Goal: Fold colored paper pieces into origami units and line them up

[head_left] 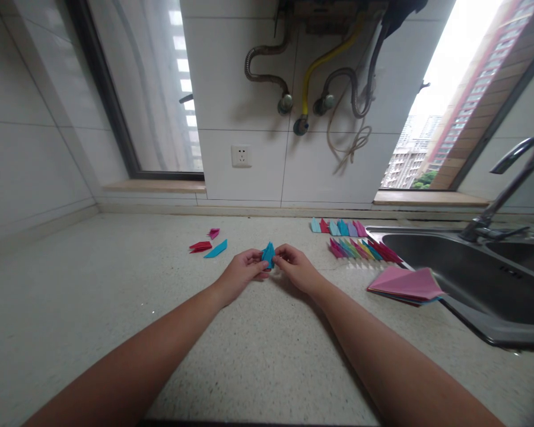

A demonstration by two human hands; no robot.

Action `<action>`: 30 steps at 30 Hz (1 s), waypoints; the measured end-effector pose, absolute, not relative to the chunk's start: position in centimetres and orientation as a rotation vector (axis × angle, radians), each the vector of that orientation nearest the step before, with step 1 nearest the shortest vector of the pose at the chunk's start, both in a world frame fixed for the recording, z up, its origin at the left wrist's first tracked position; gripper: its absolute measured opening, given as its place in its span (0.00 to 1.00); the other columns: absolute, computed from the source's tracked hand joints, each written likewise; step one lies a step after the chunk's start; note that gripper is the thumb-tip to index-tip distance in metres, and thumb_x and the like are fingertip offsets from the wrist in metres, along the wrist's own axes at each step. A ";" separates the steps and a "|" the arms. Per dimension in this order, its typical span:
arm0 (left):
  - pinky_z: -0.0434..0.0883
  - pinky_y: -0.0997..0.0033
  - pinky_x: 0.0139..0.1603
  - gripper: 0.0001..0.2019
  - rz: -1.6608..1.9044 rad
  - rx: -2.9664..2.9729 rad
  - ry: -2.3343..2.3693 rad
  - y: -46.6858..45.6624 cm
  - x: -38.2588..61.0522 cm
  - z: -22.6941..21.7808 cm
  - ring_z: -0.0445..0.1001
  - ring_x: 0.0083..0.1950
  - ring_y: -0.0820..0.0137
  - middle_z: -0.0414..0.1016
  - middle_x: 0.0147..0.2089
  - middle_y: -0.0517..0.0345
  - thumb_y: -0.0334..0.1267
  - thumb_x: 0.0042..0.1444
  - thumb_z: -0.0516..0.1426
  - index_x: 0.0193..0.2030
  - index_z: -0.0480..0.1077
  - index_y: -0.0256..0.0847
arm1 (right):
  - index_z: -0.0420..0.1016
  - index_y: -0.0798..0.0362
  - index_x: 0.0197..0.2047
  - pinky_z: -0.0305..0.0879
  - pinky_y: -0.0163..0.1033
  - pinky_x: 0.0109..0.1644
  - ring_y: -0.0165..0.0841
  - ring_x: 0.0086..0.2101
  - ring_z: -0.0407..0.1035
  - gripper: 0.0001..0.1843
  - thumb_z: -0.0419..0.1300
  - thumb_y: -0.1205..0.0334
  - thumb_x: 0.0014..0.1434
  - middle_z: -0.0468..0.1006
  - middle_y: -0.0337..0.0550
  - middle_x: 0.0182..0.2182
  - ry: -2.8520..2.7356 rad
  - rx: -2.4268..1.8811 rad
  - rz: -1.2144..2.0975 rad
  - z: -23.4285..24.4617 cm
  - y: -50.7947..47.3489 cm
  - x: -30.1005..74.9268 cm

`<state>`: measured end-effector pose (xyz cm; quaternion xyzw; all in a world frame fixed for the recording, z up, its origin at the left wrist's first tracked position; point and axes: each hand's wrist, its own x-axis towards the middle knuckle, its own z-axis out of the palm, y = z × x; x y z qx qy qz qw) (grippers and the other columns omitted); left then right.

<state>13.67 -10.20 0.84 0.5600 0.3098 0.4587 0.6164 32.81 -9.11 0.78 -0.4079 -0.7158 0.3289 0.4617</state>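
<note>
Between my two hands is a small piece of folded blue paper [269, 254], pointed at its top, held just over the speckled countertop [231, 356]. My left hand [244, 271] pinches its left and lower side, thumb in front. The fingertips of my right hand [296, 267] are closed on its right edge. To the left lie a flat blue folded paper strip [216, 249], a red folded paper piece [200, 247] and a small magenta folded paper piece [213, 233]. The fingers behind the blue paper are partly hidden.
Right of my hands are a back row of folded papers [338, 228], a row of colourful folded papers [365, 249] and a pink-topped paper stack [404, 283] by the steel sink [480, 335]. A faucet [507, 190] rises behind. Hoses [307, 77] hang on the tiled wall.
</note>
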 end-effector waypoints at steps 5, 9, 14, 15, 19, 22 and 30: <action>0.74 0.70 0.39 0.14 1.059 1.381 0.776 -9.7 13.6 0.4 0.78 0.37 0.71 0.79 0.40 0.52 0.42 0.53 0.65 0.43 0.73 0.36 | 0.73 0.53 0.38 0.62 0.38 0.39 0.31 0.33 0.66 0.11 0.61 0.55 0.58 0.75 0.40 0.32 -1.737 -0.957 0.879 1.1 -9.5 32.5; 0.73 0.73 0.35 0.14 1.061 1.439 0.785 -9.6 13.6 0.1 0.77 0.34 0.72 0.78 0.37 0.54 0.43 0.54 0.64 0.42 0.73 0.37 | 0.74 0.54 0.37 0.62 0.39 0.39 0.31 0.32 0.67 0.11 0.62 0.55 0.57 0.75 0.40 0.31 -1.717 -0.929 0.932 0.9 -9.3 32.5; 0.72 0.73 0.33 0.14 1.070 1.486 0.784 -9.3 13.5 -0.3 0.76 0.33 0.72 0.77 0.35 0.55 0.44 0.54 0.64 0.41 0.73 0.37 | 0.75 0.54 0.36 0.62 0.39 0.40 0.31 0.33 0.67 0.10 0.62 0.55 0.57 0.76 0.40 0.31 -1.722 -0.923 0.939 0.9 -9.2 32.7; 0.72 0.73 0.33 0.13 1.073 1.489 0.783 -9.3 13.5 -0.4 0.76 0.33 0.72 0.77 0.35 0.55 0.44 0.53 0.64 0.41 0.73 0.37 | 0.75 0.54 0.36 0.62 0.39 0.40 0.31 0.33 0.67 0.10 0.62 0.56 0.57 0.76 0.40 0.31 -1.722 -0.918 0.942 1.0 -9.3 32.7; 0.72 0.73 0.32 0.13 1.077 1.494 0.775 -9.4 13.5 -0.3 0.76 0.33 0.71 0.77 0.36 0.54 0.43 0.54 0.64 0.40 0.71 0.37 | 0.74 0.54 0.35 0.62 0.39 0.40 0.30 0.32 0.67 0.09 0.62 0.56 0.56 0.75 0.40 0.31 -1.716 -0.918 0.942 1.4 -9.6 32.6; 0.72 0.73 0.31 0.13 1.069 1.497 0.788 -9.5 13.5 0.0 0.77 0.33 0.71 0.76 0.36 0.55 0.43 0.54 0.64 0.39 0.70 0.37 | 0.74 0.54 0.33 0.62 0.39 0.39 0.30 0.32 0.66 0.09 0.63 0.57 0.56 0.75 0.39 0.30 -1.719 -0.935 0.931 1.8 -9.8 32.5; 0.71 0.76 0.25 0.13 1.053 1.510 0.814 -9.6 13.5 -0.1 0.77 0.31 0.71 0.75 0.33 0.56 0.44 0.54 0.63 0.39 0.69 0.38 | 0.75 0.55 0.33 0.62 0.37 0.34 0.28 0.28 0.65 0.10 0.63 0.55 0.55 0.75 0.39 0.28 -1.735 -0.970 0.919 2.0 -10.0 32.6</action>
